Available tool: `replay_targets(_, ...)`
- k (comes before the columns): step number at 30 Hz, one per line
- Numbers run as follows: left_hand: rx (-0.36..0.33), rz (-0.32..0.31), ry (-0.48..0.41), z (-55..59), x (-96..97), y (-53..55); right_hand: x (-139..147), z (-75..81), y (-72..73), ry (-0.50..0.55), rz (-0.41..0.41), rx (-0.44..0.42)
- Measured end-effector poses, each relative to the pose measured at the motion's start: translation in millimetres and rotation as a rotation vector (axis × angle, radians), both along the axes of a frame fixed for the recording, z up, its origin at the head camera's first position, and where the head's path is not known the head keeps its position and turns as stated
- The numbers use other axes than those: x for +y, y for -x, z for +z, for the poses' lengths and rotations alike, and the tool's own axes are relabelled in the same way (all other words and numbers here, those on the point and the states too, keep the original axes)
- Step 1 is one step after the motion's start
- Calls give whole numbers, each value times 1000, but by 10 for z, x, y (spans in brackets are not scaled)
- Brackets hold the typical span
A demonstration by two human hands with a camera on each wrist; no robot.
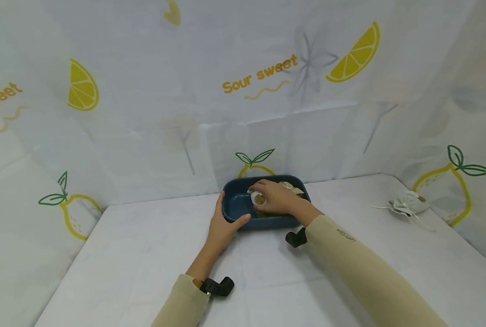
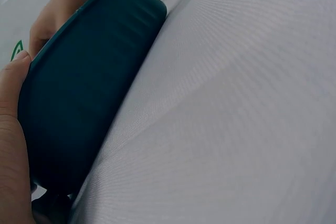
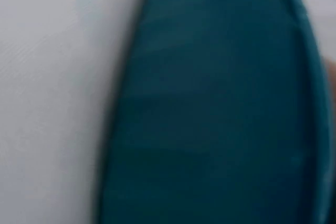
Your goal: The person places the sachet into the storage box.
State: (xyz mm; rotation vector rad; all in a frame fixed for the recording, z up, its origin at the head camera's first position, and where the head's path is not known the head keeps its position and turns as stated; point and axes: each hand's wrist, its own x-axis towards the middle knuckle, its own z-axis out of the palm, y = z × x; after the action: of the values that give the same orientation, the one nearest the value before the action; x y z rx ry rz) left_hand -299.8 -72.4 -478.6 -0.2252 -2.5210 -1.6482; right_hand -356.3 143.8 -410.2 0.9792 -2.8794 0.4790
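A dark blue oblong basin (image 1: 236,206) stands at the back of the table. My left hand (image 1: 221,229) holds its left end, the thumb at the front rim and the fingers along the side. My right hand (image 1: 276,197) reaches inside the basin, fingers bent down around a small round white thing with a brown middle (image 1: 259,199). Beige, crumpled-looking things (image 1: 292,187) lie in the basin's right part, partly hidden by that hand. The left wrist view shows the basin's outer wall (image 2: 94,77) and the left thumb; the right wrist view shows mostly blurred wall (image 3: 220,98).
A small whitish pouch-like thing with loose strings (image 1: 408,203) lies at the right side of the table. The white tablecloth (image 1: 145,263) covers the table, and a lemon-printed white curtain (image 1: 145,150) hangs close behind the basin.
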Motion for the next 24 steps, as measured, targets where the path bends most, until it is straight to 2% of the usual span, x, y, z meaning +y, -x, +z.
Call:
replay_targets(5,-7,9,6,3,4,1,38,14,-2,65,-30,53)
replay_targets(10,-15,10,5,0,21,2,11,-37,18,148,-67,90)
replay_targets(18,-7,7,16,5,30,6,-64,-71,54,89,-99,17)
replay_targets(24,-15,14,22,4,23,-2,-70,-81,34,71,-115,23)
